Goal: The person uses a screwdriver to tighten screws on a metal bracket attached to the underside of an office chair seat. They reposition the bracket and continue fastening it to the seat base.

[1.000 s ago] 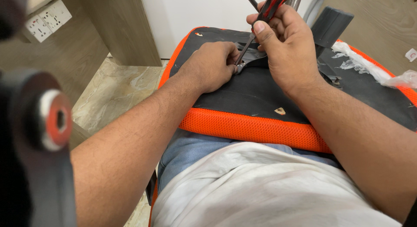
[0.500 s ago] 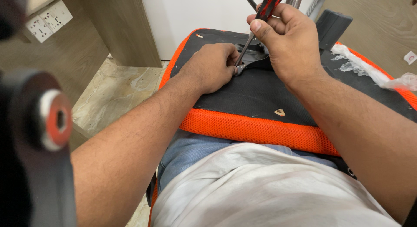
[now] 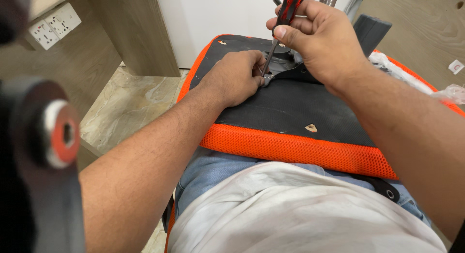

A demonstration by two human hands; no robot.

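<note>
Right hand (image 3: 315, 40) shifted up-left; red-black screwdriver (image 3: 286, 8) on orange-mesh seat (image 3: 290, 149).

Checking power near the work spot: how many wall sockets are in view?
2. Both sit side by side on the wood-look wall panel at top left: the left socket and the right socket. More may lie outside the frame.

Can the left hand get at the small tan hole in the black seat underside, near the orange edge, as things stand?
Probably yes. The hole lies bare on the seat underside, nothing over it; the left hand rests close by, but it is pinching a part at the screwdriver tip.
</note>
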